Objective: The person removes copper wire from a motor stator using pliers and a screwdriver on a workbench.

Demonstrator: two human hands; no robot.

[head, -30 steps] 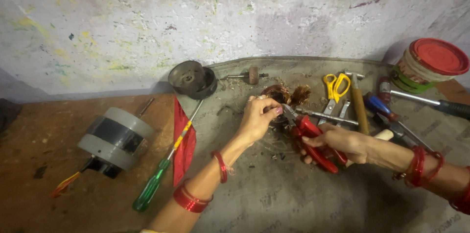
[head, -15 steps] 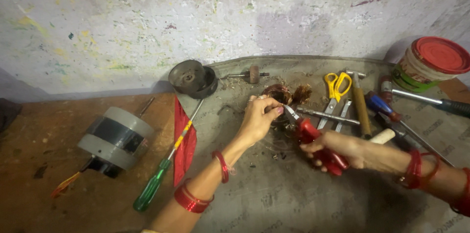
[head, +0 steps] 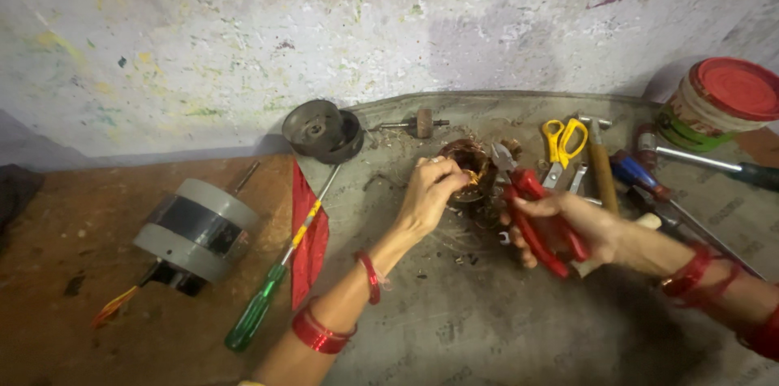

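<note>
The left hand (head: 430, 195) pinches thin copper wire at the near-left edge of the coil (head: 469, 171), a dark wound motor part that sits on the grey mat (head: 454, 329), far-centre, just beside the cutters. The right hand (head: 572, 228) is closed round the red handles of the cutters (head: 531, 211); the nose points up-left, very near the coil and the left fingertips (head: 462, 181).

Risks, as I judge them:
- the blades are so close to the fingertips that a slip could nick a finger, esp. if the wire gives way suddenly;
- a cut wire end is sharp and can spring back to the hand;
- the coil is held from one side only, so it may roll or tip, e.g. into the scissors (head: 561, 138) behind it.

Hard to see: I cannot tell if the blades are open or already on a wire, since the tip is small & partly behind the coil. The wire itself is too thin to follow. The right forearm is cut off at the frame edge. The tools at far right overlap, so not all can be told apart.
</note>
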